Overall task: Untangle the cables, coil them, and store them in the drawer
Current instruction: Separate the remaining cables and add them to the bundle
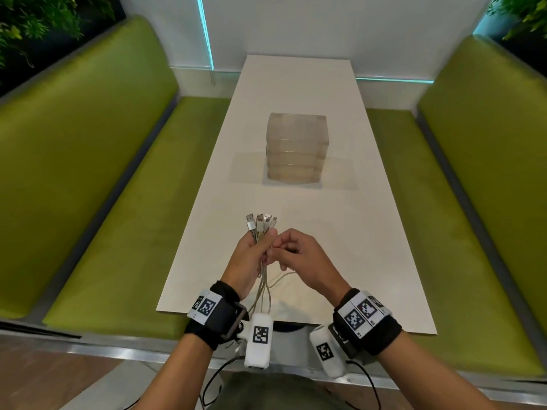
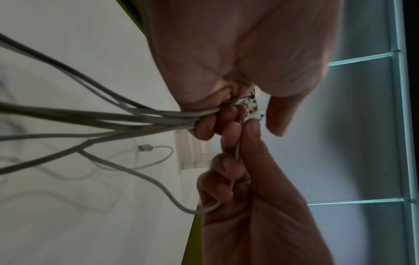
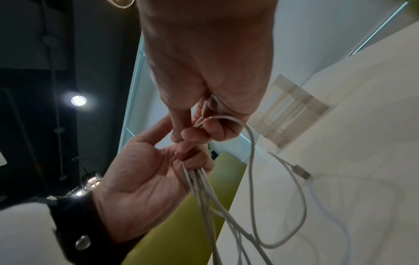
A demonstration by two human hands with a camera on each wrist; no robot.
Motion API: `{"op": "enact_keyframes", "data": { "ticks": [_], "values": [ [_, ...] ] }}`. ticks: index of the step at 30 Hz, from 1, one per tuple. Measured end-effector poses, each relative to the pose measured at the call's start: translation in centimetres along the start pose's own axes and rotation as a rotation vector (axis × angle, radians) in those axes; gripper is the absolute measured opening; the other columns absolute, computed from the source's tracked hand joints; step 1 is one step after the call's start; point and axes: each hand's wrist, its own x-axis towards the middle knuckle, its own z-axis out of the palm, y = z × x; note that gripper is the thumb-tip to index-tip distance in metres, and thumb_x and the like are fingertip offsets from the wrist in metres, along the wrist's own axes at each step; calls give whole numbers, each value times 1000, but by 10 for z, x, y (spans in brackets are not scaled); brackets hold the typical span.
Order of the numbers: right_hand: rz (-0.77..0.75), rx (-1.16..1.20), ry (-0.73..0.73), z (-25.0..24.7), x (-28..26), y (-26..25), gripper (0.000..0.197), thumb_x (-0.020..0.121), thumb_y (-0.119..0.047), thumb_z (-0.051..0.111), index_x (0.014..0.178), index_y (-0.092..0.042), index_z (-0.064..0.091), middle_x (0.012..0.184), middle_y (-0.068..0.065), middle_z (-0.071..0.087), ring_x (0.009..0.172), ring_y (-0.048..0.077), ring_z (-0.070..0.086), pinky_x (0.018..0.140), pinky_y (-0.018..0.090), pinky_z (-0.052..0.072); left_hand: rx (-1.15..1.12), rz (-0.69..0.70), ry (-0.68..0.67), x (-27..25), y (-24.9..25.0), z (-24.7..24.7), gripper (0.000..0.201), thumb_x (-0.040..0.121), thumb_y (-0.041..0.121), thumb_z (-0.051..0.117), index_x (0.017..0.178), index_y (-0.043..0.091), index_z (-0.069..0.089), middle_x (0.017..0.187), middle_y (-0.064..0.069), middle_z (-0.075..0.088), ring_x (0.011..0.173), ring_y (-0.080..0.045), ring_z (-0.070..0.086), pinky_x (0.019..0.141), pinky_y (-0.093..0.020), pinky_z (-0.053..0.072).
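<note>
**White cables bunched in left hand, right pinching one strand**

White cables [image 1: 260, 232]: we have the bundle gripped in the left hand [image 1: 251, 255], fingers curled round it, plug ends fanned out above the fist. The tails hang down past the wrist to the bench [image 1: 340, 247].

Right hand [image 1: 302, 258] sits just beside the left, fingertips touching it. Thumb and forefinger pinch a single thin cable [image 3: 249, 143], which loops out of the hand and runs down onto the bench. The wrist views confirm both grips.

One loose plug end [image 3: 301, 172] lies on the bench below the hands, its lead curling away. We can't tell which cable it belongs to.

Drawer unit [image 1: 296, 149]: translucent, stacked, standing mid-bench, well apart from the hands. All drawers look closed from the head view.

Around:
- green padded seats [image 1: 88, 173] either side of the bench
- white wall behind, with cyan light strips [image 1: 205, 31]
- foliage in both top corners

Both hands block the view of where the strands cross, so the tangle state is unclear.
</note>
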Motion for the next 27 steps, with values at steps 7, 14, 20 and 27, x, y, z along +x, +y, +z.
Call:
{"op": "enact_keyframes", "data": {
  "ticks": [7,14,20,27],
  "values": [
    [61,-70,-122,-2,1,6,12,88,-21,65,87,-10,60,61,3,65,55,14,52,58,23,44,8,34,198,3,2,-4,17,97,20,51,81,16,56,62,1,44,54,-10,41,58,-26,35],
    [144,-313,-345,-27,-14,31,26,99,-21,43,87,-14,65,72,-1,68,76,9,59,73,14,41,-174,186,361,10,18,-25,14,101,18,40,94,18,52,77,2,48,61,-6,40,61,-21,36],
    [198,-314,-635,-26,-30,46,17,95,-15,49,93,-16,65,92,-3,68,96,12,62,101,36,46,-288,234,298,10,23,-35,19,102,25,35,92,16,48,58,4,57,62,-13,63,72,-31,58],
    [204,-398,-834,2,-49,53,17,92,-8,55,103,-4,67,86,-3,67,86,5,62,93,22,44,-340,226,345,13,31,-43,29,101,29,42,74,20,42,54,8,32,44,-5,25,40,-18,24]
  ]
}}
